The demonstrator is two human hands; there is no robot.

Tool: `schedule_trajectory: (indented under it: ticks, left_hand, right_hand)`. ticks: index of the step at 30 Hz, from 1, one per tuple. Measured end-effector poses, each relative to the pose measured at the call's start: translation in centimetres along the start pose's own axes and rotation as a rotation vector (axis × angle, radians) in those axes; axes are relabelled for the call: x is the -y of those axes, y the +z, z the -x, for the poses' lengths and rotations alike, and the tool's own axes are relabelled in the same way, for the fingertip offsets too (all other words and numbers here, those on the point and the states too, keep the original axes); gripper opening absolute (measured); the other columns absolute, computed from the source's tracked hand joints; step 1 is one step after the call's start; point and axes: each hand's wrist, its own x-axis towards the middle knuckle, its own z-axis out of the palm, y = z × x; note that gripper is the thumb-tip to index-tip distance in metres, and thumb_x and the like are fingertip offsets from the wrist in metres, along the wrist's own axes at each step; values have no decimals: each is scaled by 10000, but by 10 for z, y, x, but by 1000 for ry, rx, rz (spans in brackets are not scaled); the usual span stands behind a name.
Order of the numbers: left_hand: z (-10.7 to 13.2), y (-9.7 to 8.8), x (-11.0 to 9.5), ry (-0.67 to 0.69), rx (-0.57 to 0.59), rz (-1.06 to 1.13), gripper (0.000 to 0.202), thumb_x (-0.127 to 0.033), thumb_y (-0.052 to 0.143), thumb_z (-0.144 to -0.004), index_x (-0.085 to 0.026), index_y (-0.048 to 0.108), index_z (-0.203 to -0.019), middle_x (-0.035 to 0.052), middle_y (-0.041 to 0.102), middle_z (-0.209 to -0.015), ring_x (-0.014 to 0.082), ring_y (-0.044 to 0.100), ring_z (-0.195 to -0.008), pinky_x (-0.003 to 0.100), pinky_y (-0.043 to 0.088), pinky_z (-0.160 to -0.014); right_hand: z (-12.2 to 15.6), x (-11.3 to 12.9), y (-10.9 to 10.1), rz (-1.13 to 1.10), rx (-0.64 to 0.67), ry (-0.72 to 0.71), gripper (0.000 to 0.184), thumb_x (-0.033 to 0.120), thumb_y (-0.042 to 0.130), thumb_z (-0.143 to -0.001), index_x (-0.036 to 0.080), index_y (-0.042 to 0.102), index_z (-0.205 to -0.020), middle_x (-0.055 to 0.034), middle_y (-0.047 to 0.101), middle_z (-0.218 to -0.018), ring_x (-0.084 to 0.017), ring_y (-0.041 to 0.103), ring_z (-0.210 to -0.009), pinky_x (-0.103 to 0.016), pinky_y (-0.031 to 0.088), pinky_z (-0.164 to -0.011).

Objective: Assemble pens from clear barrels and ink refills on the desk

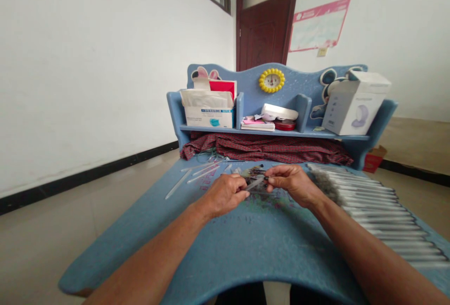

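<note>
My left hand (228,194) is closed in a pinch around one end of a short translucent plastic tube (254,184). At the tube's other end, my right hand (291,182) pinches a small black piece (266,179); whether it sits in the tube or just against it is too small to tell. Just behind the hands lies a pile of small dark pieces (256,171), partly hidden by my fingers. Several loose clear tubes (177,184) are scattered left of it. Right of my right forearm, many tubes with dark ends (379,206) lie side by side in a row.
A grey fuzzy clump (325,185) lies beside the row. The blue table (140,244) carries a shelf with a mask box (210,111), a white carton (355,105), and a red tin (284,125). Checked cloth (263,148) is bunched below it. A yellow clock (272,80) hangs above.
</note>
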Motion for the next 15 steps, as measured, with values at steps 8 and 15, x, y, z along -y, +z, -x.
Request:
schedule_trajectory:
  ticks: [8,15]
  left_hand:
    - [0,0,-2,20,-30,17,136,-241,545,-756,-158,539,-649,-9,502,-651,105,472,-613,221,344,-588]
    - [0,-2,-2,24,-26,29,121,-235,549,-753,-158,556,-660,-10,506,-655,107,478,-623,221,348,-588]
  right_hand:
    - [2,4,0,-99,45,25,188,238,737,-599,152,661,-748,-15,665,-660,-103,594,-532,-261,453,-605]
    - [2,3,0,-92,25,-14,241,278,700,-646,166,663,-856,-10,659,-685,-97,576,-504,-267,449,-570]
